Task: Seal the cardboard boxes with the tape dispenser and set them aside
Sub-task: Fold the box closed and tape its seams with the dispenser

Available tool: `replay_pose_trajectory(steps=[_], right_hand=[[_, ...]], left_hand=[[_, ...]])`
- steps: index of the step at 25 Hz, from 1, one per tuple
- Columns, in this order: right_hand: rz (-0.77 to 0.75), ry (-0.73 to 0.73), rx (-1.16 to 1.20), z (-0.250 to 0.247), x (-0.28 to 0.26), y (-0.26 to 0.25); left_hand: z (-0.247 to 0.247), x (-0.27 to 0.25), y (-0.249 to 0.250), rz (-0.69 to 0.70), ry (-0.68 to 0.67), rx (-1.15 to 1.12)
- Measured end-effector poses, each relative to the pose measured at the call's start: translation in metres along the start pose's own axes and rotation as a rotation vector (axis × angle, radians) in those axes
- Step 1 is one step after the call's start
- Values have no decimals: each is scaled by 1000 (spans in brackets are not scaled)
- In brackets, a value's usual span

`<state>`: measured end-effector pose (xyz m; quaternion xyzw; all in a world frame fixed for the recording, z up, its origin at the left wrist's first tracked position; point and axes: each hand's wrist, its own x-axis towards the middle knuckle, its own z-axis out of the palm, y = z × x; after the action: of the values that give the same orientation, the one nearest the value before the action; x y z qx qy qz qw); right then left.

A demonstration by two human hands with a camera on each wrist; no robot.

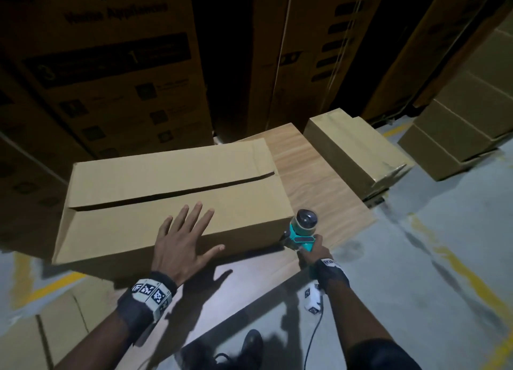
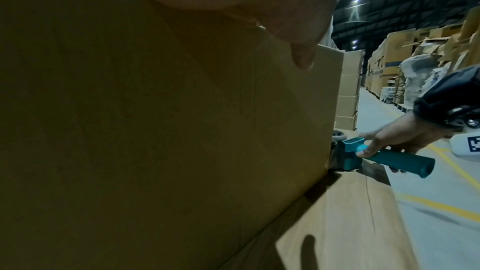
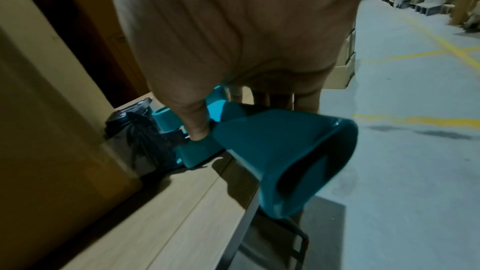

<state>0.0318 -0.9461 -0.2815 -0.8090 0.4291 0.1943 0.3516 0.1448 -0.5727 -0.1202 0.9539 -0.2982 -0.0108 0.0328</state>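
Observation:
A long cardboard box (image 1: 172,200) (image 2: 155,130) lies across the wooden table (image 1: 319,175), its top flaps closed with a dark open seam between them. My left hand (image 1: 186,242) rests flat on the box's near top edge, fingers spread. My right hand (image 1: 312,251) (image 3: 233,38) grips the handle of a teal tape dispenser (image 1: 301,231) (image 2: 384,156) (image 3: 272,151), whose front end sits against the box's right end, low near the table. A second, smaller cardboard box (image 1: 358,150) with shiny tape on its end lies at the table's far right.
Tall printed cartons (image 1: 105,64) stand close behind the table. More plain boxes (image 1: 458,125) are stacked on the floor at the right. Grey concrete floor (image 1: 430,272) with yellow lines runs to the right. Flat cardboard (image 1: 41,328) lies below left.

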Motion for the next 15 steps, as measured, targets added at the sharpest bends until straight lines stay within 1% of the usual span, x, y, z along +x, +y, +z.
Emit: replay_pose_trajectory(steps=[3,7,9,10,12,14,15], right_hand=[[-41,-9,38,-1,-1,4],[-41,109,13,-11,-6,9],[-28,176,-14,-20,3,28],[5,195,3,-23,21,51],[86,208,61,-50,16,77],[137,252,168,-83,-14,84],[134,270,212,-97,-28,82]], left_hand=[[-2,-3,7,37,7,2],[3,-6,30,82,29,8],[7,-4,36,71,60,-9],[8,-2,36,61,75,-18],[10,2,31,42,109,-17],[12,3,28,42,145,-12],[12,4,28,45,162,-16]])
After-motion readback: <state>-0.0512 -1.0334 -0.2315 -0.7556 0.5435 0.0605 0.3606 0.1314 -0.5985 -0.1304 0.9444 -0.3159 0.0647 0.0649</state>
